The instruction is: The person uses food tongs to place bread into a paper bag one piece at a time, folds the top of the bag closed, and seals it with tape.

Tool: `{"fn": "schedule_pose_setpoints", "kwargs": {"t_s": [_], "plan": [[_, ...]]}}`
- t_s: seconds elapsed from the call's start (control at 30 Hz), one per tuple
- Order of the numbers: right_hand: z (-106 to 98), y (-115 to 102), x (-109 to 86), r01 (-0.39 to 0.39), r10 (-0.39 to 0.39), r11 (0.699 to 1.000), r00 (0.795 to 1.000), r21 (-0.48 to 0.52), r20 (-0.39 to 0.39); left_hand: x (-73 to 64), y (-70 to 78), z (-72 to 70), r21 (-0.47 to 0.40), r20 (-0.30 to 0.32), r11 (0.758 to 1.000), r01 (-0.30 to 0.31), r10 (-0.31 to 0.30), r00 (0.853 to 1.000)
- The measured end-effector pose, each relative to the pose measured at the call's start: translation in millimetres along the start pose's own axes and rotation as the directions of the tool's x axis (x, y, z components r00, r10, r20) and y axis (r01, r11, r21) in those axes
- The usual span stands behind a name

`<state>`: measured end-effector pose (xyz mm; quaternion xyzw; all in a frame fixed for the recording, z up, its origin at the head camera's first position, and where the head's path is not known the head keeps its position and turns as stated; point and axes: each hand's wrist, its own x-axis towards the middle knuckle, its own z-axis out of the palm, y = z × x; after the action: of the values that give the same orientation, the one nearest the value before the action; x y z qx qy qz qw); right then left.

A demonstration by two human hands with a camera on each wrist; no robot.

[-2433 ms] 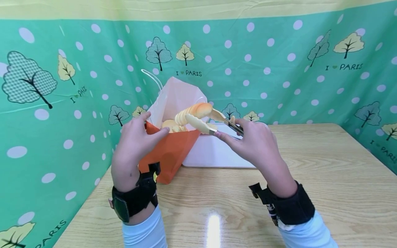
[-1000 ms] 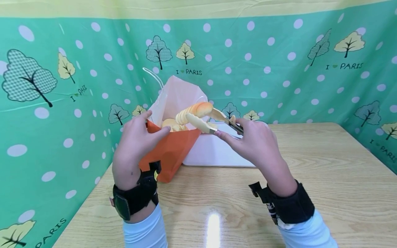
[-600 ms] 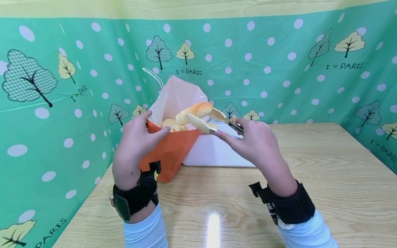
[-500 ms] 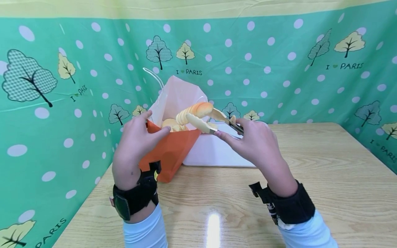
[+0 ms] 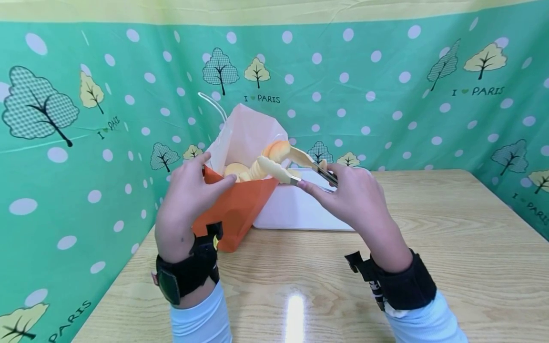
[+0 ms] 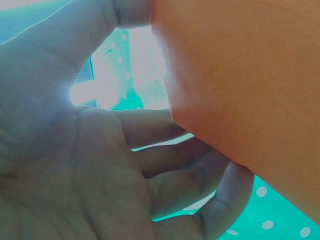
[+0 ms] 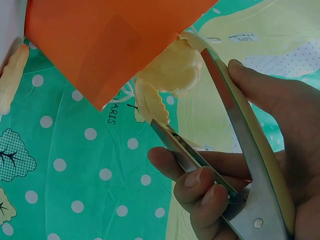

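Observation:
My left hand (image 5: 184, 195) holds the side of an orange paper bag (image 5: 233, 209), thumb at its open rim. In the left wrist view, fingers (image 6: 175, 155) curl against the orange paper (image 6: 240, 85). The bag leans with its pale inside showing, and a bread piece (image 5: 236, 170) lies in its mouth. My right hand (image 5: 353, 193) grips metal tongs (image 5: 326, 177) with cream tips. Between those tips is a ridged bread roll (image 5: 276, 150), its far end dipping into the bag. In the right wrist view, the roll (image 7: 175, 70) is partly hidden behind the bag.
A white tray (image 5: 300, 209) lies on the wooden table (image 5: 326, 276) behind and right of the bag. At the left of the right wrist view, a long tan piece (image 7: 12, 75) shows beside a white edge. A green dotted cloth (image 5: 377, 95) hangs behind and at the left.
The bread roll has tilted between the tongs, its left end dropping lower into the bag. Both hands and the bag stay nearly in place.

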<state>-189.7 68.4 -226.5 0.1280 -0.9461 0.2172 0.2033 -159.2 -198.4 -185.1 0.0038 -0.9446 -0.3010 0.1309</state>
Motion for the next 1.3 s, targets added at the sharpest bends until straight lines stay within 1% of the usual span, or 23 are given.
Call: {"fn": "schedule_pose_setpoints", "kwargs": {"t_s": [0.27, 0.47, 0.87, 1.03, 1.2, 1.3], "plan": [[-1, -1, -0.8, -0.009, 0.009, 1.000, 1.000, 0.011, 0.006, -0.8, 0.4, -1.1, -0.009, -0.005, 1.000, 0.016, -0.016, 1.000], [-1, -2, 0.3, -0.022, 0.022, 1.000, 1.000, 0.016, -0.006, -0.6, -2.8, -1.4, -0.018, -0.011, 1.000, 0.016, -0.017, 1.000], [-8, -2, 0.1, -0.032, 0.032, 0.998, 0.999, 0.049, 0.007, 2.4, -16.8, -7.1, -0.035, -0.076, 0.998, 0.050, -0.052, 0.996], [-9, -2, -0.9, -0.012, 0.013, 0.998, 1.000, 0.066, -0.007, 3.5, -22.8, -10.6, -0.057, -0.077, 0.994, 0.095, -0.099, 0.992], [-11, -3, -1.7, -0.001, 0.003, 0.996, 1.000, 0.091, -0.019, 4.6, -27.7, -13.5, -0.051, -0.078, 0.985, 0.162, -0.166, 0.983], [-12, -3, -1.9, 0.012, -0.011, 0.994, 1.000, 0.112, -0.016, 5.7, -30.2, -14.5, -0.055, -0.077, 0.980, 0.193, -0.197, 0.977]]}}
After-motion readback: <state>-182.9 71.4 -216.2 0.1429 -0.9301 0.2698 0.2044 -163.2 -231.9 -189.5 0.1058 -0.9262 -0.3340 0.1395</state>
